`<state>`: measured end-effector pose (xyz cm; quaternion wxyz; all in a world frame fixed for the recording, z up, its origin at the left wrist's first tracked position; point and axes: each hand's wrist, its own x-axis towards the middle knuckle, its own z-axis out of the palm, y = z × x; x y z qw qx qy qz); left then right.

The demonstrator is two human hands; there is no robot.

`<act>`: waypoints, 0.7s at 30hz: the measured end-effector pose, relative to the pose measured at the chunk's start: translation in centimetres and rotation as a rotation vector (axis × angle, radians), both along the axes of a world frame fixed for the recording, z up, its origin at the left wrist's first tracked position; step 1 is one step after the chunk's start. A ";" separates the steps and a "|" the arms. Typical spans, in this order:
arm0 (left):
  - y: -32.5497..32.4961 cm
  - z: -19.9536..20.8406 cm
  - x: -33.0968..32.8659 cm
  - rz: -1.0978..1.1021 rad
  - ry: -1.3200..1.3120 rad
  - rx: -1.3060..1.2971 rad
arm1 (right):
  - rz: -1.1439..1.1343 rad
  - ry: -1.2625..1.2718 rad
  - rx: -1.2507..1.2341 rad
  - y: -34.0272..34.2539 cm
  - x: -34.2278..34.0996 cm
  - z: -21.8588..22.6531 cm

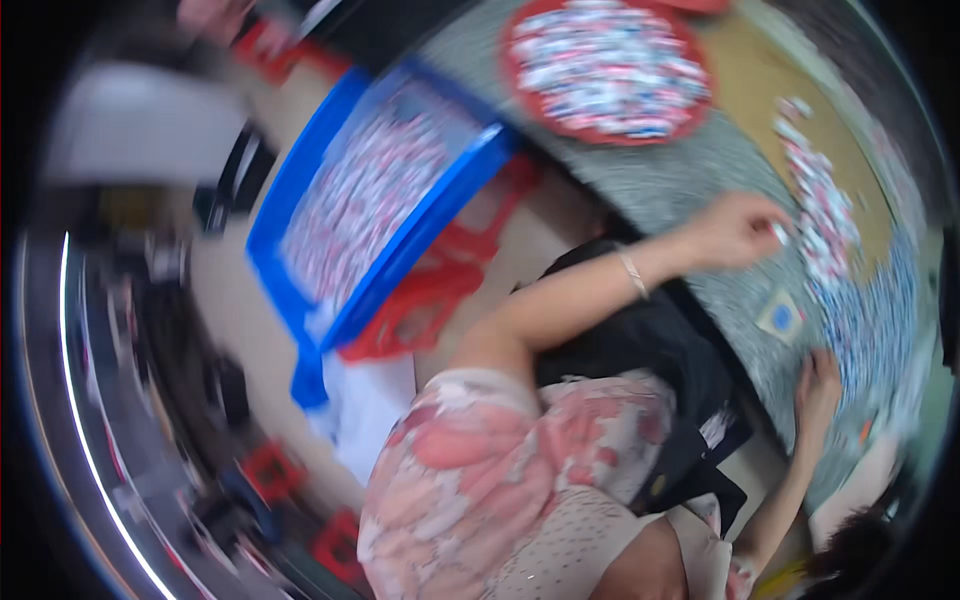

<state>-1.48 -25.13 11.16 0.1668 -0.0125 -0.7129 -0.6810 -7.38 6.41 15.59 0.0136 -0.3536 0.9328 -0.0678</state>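
Observation:
My left hand [738, 230], with a light band on its wrist, is held over the grey worktable [670, 185]. Its fingers are pinched on a small white piece [779, 233], whose kind is too blurred to make out. My right hand [818, 388] is low at the table, beside a heap of small blue-and-white pieces [875, 325]; its fingers are smeared. Between the hands lies a pale square card [781, 318] with a blue mark. Past my left hand runs a strip of small red, white and blue pieces [822, 215].
A round red tray [512, 72] heaped with small pieces sits at the table's far end. To the left, a blue-rimmed bin [275, 265] full of similar pieces rests above a red crate [415, 310]. A tan board [855, 130] lies on the table. Another person's hand [215, 15] shows top left.

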 end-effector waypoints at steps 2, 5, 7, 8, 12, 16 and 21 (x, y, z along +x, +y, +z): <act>1.0 -0.3 2.2 0.011 0.072 0.126 | 0.113 -0.003 0.072 0.5 -1.6 0.3; 1.6 -0.8 5.0 0.018 0.040 0.312 | 0.262 -0.056 0.116 -0.3 -3.2 0.3; 2.5 -1.0 5.5 0.040 0.056 0.400 | 0.267 -0.063 0.194 0.1 -3.9 0.3; 3.0 -1.2 5.4 0.069 0.087 0.386 | 0.294 -0.038 0.236 0.2 -4.1 0.2; 3.1 0.3 6.5 0.087 0.149 0.272 | 0.285 -0.040 0.352 0.3 -4.8 0.0; 2.9 1.1 7.2 0.041 0.234 0.397 | 0.269 -0.081 0.311 0.3 -4.7 0.7; 0.2 1.5 9.5 0.080 0.133 0.236 | 0.154 0.068 0.266 0.4 -2.4 1.3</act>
